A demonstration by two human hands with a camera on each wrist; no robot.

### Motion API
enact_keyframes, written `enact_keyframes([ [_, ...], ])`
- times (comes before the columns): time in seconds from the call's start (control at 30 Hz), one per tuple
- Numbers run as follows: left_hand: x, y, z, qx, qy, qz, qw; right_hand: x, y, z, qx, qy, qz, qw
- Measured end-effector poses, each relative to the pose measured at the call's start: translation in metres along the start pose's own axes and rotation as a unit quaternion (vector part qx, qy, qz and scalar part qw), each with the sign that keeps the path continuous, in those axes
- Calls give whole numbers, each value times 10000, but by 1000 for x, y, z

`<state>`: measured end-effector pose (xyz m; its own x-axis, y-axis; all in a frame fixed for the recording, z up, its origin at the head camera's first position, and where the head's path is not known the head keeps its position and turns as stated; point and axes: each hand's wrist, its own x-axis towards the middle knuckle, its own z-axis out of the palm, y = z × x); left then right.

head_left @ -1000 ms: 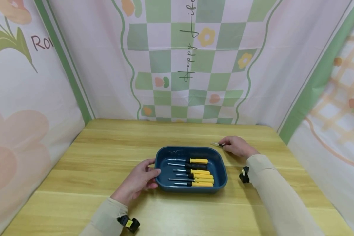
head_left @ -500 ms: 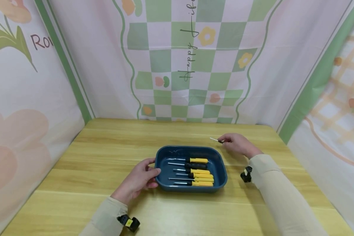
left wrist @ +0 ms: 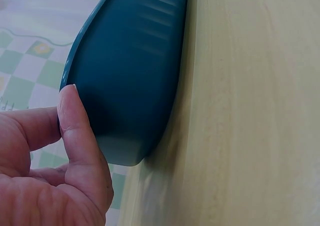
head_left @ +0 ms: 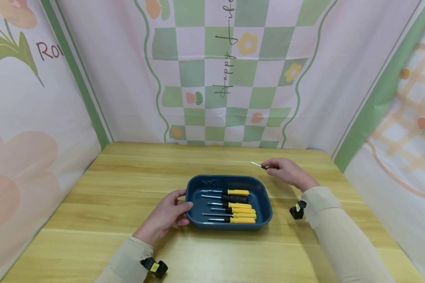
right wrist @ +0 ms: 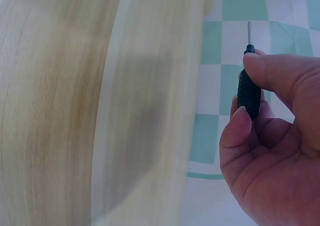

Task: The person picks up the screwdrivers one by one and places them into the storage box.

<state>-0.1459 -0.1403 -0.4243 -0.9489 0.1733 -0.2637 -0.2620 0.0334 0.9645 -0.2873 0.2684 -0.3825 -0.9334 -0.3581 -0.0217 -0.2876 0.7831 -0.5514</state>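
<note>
A small black-handled metal screwdriver [right wrist: 248, 88] is pinched by the right hand [head_left: 287, 172], apparently clear of the table; the dark blue plastic tray [head_left: 194, 188] is gripped at its rim by the left hand [head_left: 164, 218].

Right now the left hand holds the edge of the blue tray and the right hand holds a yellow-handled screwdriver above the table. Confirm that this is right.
Not quite. The left hand does hold the edge of the blue tray, but the screwdriver in the right hand has a black handle, not a yellow one. The right wrist view shows the dark handle pinched between the fingers.
</note>
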Motion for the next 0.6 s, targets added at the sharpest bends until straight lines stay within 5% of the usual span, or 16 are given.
enact_keyframes([
  [0.6,2,-2,-1,-45,-53,29,10000,-13,-22,-9,352,-41,-457,9983],
])
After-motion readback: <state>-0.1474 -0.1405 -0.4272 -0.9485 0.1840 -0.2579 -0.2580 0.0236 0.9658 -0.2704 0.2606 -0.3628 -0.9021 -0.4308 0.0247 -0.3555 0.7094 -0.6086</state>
